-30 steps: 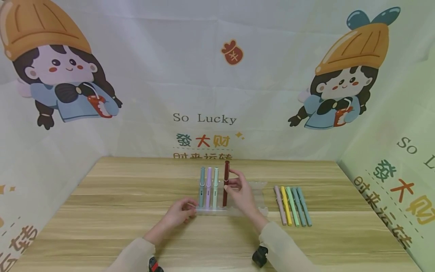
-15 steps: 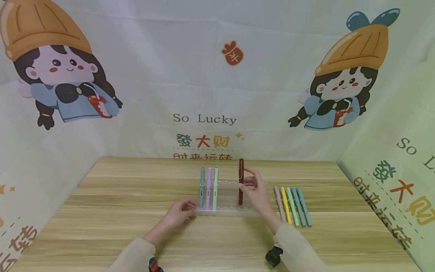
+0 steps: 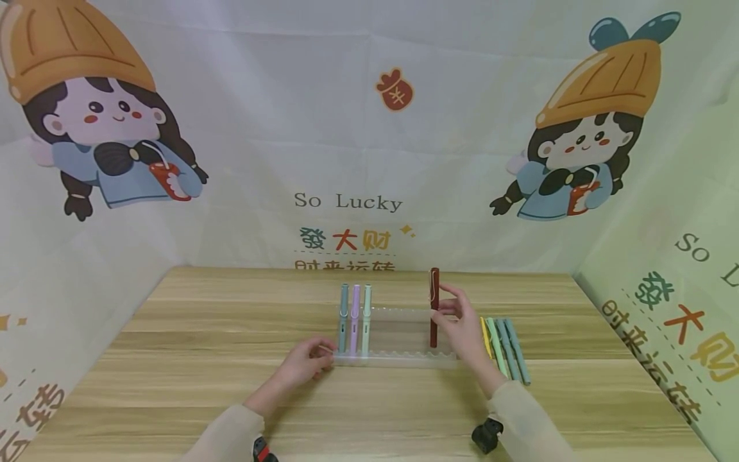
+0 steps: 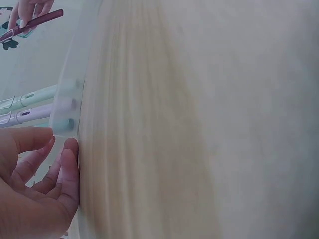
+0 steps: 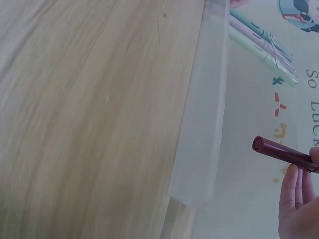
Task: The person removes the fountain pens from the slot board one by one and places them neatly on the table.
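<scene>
My right hand (image 3: 464,324) pinches a dark red pen (image 3: 434,301) and holds it upright over the right part of a clear plastic pen rack (image 3: 398,361). The right wrist view shows the lower end of this pen (image 5: 279,151) apart from the rack's front ledge (image 5: 199,124). My left hand (image 3: 308,357) holds the rack's left end between thumb and fingers, as the left wrist view (image 4: 40,184) also shows. Side by side at that end of the rack stand a blue-grey pen (image 3: 343,321), a lilac pen (image 3: 355,321) and a mint pen (image 3: 366,321).
To the right of the rack, a yellow pen (image 3: 486,333), a green pen (image 3: 498,350) and blue-grey pens (image 3: 516,350) lie in a row on the wooden table (image 3: 231,308), partly behind the right hand. A printed cloth (image 3: 260,160) hangs behind the table.
My right hand has carried the dark red pen rightward along the rack, from near the mint pen to the right part, now covering the mauve pen on the table. The left hand has stayed put.
</scene>
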### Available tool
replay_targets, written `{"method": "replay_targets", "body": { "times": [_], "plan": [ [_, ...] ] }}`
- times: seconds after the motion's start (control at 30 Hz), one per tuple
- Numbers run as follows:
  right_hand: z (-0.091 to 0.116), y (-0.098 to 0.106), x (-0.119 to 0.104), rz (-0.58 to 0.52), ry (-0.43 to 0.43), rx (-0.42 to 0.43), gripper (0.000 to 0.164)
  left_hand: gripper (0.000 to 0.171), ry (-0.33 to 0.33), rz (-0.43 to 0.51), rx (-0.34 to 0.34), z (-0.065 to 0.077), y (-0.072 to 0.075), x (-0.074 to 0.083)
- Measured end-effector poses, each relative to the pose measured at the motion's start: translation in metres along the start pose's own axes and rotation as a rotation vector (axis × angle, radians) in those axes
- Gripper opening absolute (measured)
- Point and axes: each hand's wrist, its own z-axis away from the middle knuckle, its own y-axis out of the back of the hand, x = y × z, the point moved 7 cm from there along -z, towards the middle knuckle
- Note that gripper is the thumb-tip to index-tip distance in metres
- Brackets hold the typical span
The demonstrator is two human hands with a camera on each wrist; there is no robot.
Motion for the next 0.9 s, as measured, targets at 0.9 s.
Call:
{"method": "replay_targets", "body": {
  "times": [0.9],
  "plan": [
    [0.008, 0.073, 0.025, 0.118, -0.033, 0.110, 0.048, 0.016, 0.016, 0.020, 0.018, 0.000, 0.000, -0.001]
  ]
}}
